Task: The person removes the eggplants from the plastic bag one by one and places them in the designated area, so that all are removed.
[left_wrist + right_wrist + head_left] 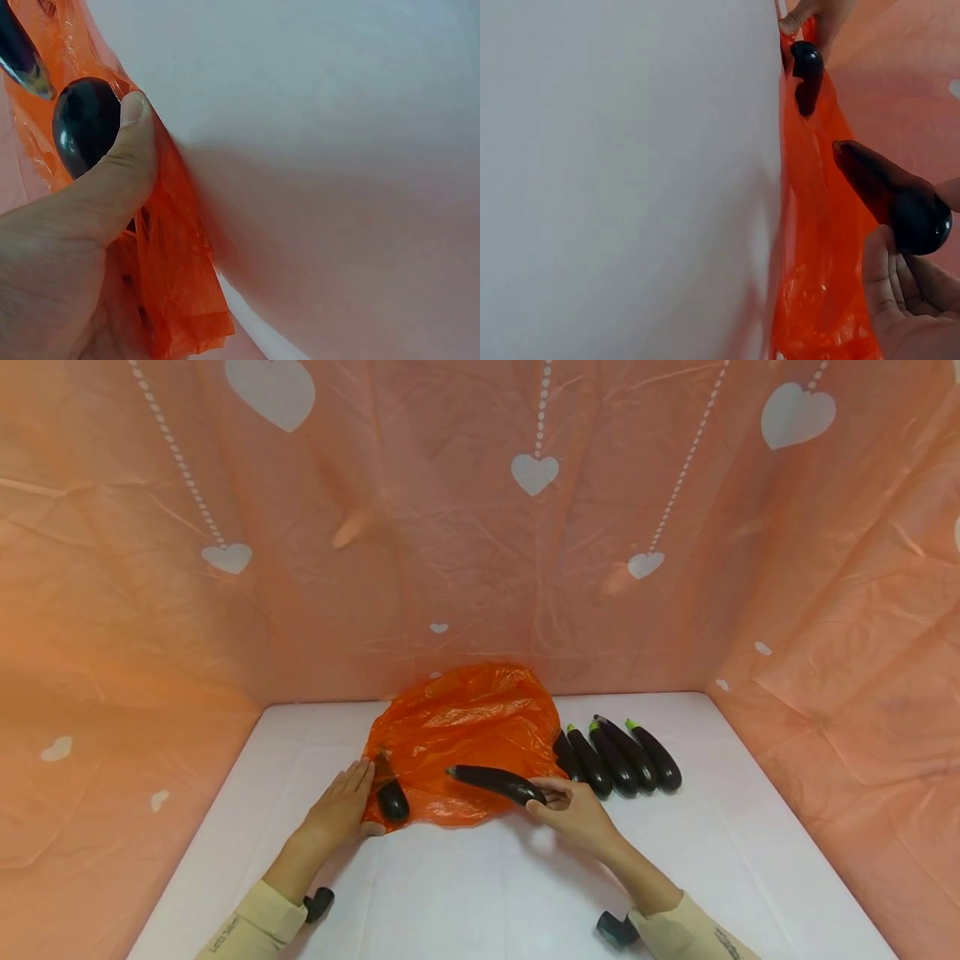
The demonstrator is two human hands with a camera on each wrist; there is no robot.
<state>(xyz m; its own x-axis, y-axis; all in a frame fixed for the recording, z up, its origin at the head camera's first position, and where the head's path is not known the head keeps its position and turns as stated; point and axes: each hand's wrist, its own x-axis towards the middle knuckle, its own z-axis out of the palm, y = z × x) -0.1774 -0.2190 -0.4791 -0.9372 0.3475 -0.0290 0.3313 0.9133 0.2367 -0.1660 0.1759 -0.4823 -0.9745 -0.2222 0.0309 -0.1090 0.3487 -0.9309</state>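
An orange plastic bag (480, 710) lies spread on the white table. One dark eggplant (392, 800) sits at its left side, the upper part covered by orange film. Beside that eggplant, my left hand (337, 806) rests on the bag's left edge, fingers straight and thumb (133, 142) stretched along the mouth. My right hand (573, 814) holds another eggplant (495, 781) by its thick round end, above the bag, its stem end pointing left. In the right wrist view, fingers and thumb grip that end of the eggplant (889, 195) from opposite sides.
Several more eggplants (622, 760) lie in a row right of the bag, the leftmost partly behind its edge. The white table (450, 893) stretches toward me. Orange sheeting with white hearts (480, 568) hangs behind and at both sides.
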